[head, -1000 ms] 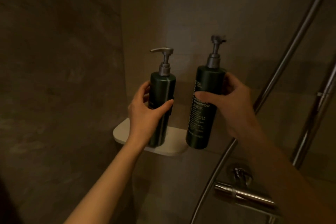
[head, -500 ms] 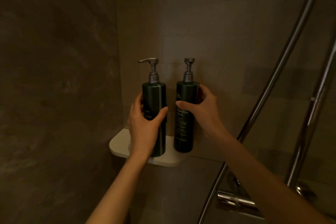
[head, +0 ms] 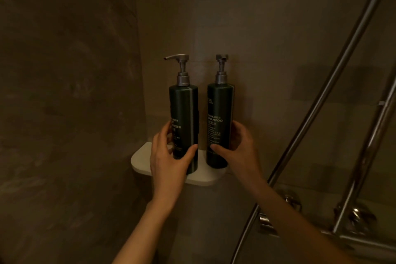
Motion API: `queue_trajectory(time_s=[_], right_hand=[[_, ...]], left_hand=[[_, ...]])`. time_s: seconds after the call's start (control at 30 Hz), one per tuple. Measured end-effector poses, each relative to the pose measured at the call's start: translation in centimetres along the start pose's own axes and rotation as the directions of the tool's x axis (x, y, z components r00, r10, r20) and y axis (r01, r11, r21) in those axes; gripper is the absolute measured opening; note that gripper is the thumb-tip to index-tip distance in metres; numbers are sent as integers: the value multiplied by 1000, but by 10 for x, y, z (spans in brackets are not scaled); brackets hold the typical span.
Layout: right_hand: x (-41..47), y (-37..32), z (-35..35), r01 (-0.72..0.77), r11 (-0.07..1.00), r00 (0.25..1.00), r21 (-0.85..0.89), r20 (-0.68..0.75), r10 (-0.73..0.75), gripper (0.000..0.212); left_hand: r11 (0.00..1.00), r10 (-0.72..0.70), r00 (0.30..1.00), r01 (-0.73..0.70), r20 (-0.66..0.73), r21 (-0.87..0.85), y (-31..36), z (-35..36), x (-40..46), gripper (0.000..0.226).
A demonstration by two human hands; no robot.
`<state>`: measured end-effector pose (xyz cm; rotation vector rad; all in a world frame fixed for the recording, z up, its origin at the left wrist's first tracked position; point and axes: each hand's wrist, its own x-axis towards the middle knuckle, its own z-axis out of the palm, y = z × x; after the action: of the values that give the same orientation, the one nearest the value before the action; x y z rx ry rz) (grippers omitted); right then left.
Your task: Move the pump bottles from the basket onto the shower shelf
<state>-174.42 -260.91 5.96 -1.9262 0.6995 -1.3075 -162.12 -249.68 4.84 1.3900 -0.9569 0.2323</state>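
Observation:
Two dark green pump bottles with grey pumps stand upright side by side on the small white corner shelf point(head: 141, 157). My left hand point(head: 169, 161) wraps the lower part of the left bottle point(head: 184, 111), whose label reads cleanser. My right hand point(head: 240, 148) holds the lower part of the right bottle point(head: 219, 109), labelled shampoo. The left pump spout points left. The basket is out of view.
Dim brown tiled walls meet in the corner behind the shelf. A chrome shower hose point(head: 334, 75) runs diagonally at the right, beside a vertical rail point(head: 377, 130). A chrome mixer tap point(head: 276, 223) sits low at the right.
The right bottle was brought left and set down on the shelf beside the left one. Both hands slid down from mid-bottle to the lower parts.

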Motion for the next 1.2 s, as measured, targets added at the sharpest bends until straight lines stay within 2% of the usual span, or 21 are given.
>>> queue_trajectory(time_s=[0.3,0.4,0.5,0.63,0.77,0.97,1.1,1.2], right_hand=[[-6,-8,-2,4,1000,1000,1,6,-4,71],[-22,-17,-9,100,992,995,-73,-7,-100,59],[-47,-19,-17,221,954,975,-204,56,-214,53],[-87,-12,-20,293,907,953,-303,164,-254,45],[-130,4,-16,344,881,930,-325,246,-272,36],[-206,40,2,329,887,883,-324,439,-168,36],[-263,58,14,302,873,822,-383,568,-35,36],[-308,65,27,339,854,753,-394,658,5,36]], left_hand=[[995,-54,998,51,31,84,3,-2,-3,73],[985,-89,993,75,81,158,10,-10,-14,66],[946,-78,992,43,97,322,16,-26,-33,61],[809,-7,992,-68,125,584,19,-48,-73,54],[656,-60,984,-86,166,750,11,-66,-125,52],[514,-263,947,-25,185,857,-14,-99,-216,54],[430,-456,879,85,135,899,-27,-125,-278,55],[342,-565,819,126,97,931,-29,-152,-326,55]])
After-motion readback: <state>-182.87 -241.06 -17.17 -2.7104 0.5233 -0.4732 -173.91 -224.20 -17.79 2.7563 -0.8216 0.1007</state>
